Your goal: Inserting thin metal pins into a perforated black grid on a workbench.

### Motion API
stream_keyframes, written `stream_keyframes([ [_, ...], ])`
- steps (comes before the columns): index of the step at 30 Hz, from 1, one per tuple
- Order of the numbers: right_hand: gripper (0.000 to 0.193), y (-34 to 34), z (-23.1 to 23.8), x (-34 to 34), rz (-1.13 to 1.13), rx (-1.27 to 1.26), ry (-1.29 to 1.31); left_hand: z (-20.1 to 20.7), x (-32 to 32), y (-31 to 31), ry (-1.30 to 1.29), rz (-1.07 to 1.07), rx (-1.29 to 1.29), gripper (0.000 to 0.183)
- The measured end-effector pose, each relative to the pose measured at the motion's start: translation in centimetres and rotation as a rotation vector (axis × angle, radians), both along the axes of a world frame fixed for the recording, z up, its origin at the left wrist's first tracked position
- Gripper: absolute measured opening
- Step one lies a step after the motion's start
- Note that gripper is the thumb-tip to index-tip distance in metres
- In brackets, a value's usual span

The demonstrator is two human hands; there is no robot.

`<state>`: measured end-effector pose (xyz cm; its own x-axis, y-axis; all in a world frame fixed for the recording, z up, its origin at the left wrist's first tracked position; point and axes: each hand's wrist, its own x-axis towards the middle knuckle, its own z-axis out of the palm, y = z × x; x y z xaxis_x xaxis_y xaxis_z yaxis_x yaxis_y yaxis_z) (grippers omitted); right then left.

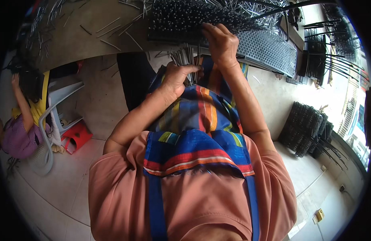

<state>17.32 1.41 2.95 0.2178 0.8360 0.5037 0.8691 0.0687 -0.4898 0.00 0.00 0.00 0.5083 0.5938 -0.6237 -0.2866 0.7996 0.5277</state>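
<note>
My left hand [176,79] is closed around a bundle of thin metal rods [183,57], which stand roughly upright over my lap at the near edge of the table. My right hand [224,45] is raised to the right of the bundle, fingers pinched together at the front of a perforated panel [270,50]. Whatever those fingertips hold is too small to make out. Dark rod ends [181,20] crowd the holes across the panel's left and middle part, while the holes at its right end show bare.
Loose rods [109,30] lie scattered over the table [81,44]. Stacked black wire racks [302,128] stand on the floor at right. At far left another person's arm [24,100] shows beside a grey plastic chair [53,108] and a red box [77,138].
</note>
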Motion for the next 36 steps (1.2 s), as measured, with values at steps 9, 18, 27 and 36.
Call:
stream_keyframes([
  [9, 0.014, -5.3, 0.6, 0.1, 0.035, -0.611, 0.881, 1.8, 0.9, -1.0, -0.085, -0.017, 0.042, 0.029],
  [18, 0.003, -4.0, 1.3, 1.9, -0.145, 0.184, 1.060, 0.6, 0.4, -1.1, 0.077, -0.041, -0.101, 0.029],
  [27, 0.007, -3.2, 1.2, 2.2, -0.085, 0.209, 0.630, 2.0, 1.9, -0.9, 0.054, -0.003, -0.022, 0.019],
  [36, 0.009, -3.4, 1.0, 2.1, -0.048, 0.183, 0.531, 1.7, 2.4, -0.6, 0.078, -0.076, -0.069, 0.021],
])
